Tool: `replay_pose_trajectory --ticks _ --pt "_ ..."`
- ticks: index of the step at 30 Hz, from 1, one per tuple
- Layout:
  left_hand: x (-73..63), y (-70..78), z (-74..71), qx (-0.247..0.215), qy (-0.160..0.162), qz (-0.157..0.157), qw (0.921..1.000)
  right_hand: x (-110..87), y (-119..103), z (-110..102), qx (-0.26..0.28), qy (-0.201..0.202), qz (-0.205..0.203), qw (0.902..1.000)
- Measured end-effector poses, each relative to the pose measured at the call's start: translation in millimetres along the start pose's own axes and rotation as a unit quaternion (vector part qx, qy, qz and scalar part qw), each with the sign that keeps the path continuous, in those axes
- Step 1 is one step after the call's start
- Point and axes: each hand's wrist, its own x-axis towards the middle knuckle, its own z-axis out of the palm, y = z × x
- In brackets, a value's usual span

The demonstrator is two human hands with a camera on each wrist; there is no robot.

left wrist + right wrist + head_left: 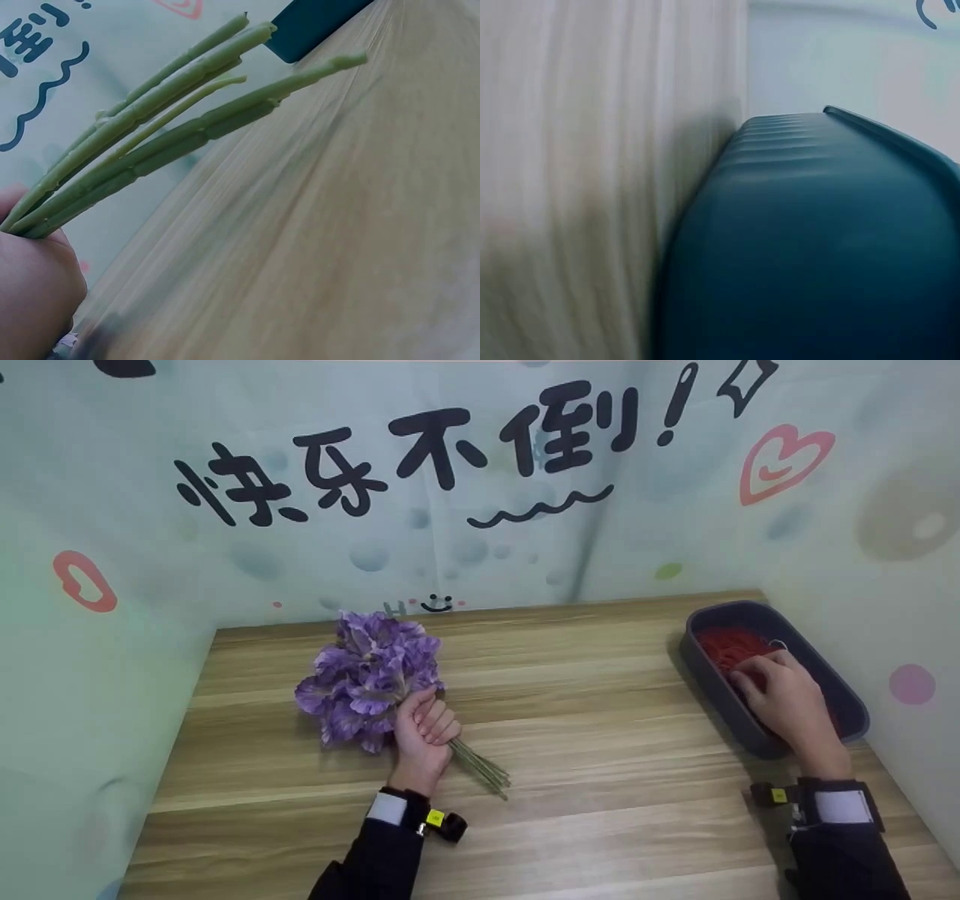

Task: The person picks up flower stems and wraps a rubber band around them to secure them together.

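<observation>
My left hand (426, 735) grips a bunch of purple flowers (367, 679) by the stems (480, 769), just below the blooms. The blooms lean to the far left, and the bare green stem ends (202, 124) stick out beyond the fist. At the right, my right hand (795, 701) reaches into a dark blue plastic bin (844, 682). Its bent fingers are at a tangled mass of thin red strands (727, 649); whether they pinch any is hidden. Only the bin's outer wall (802, 240) fills the right wrist view, without the hand.
A wood-grain table (585, 720) lies beneath both hands. Behind and at the sides stands a pale printed backdrop (480, 547) with black characters and red hearts. The bin sits close to the right-hand side of the backdrop. Each wrist carries a strapped camera.
</observation>
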Motion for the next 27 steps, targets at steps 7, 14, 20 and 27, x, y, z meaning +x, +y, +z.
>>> replay_pose_trajectory --ticks 7,14,20,27 --pt "-0.7 -1.1 0.3 0.002 0.011 -0.002 0.9999 -1.4 -9 -13 0.015 0.02 0.02 0.9995" --pt "-0.7 -2.3 -0.1 0.008 0.021 0.003 0.9997 -2.6 -25 -28 0.032 0.029 0.035 0.9984" --pt "0.5 1.2 1.6 -0.006 0.015 0.002 0.9999 -2.7 -43 -37 0.033 0.047 0.026 0.998" --pt "-0.6 5.5 21.8 -0.036 -0.051 0.015 0.9979 -2.3 -71 -41 0.037 0.112 -0.08 0.9898"
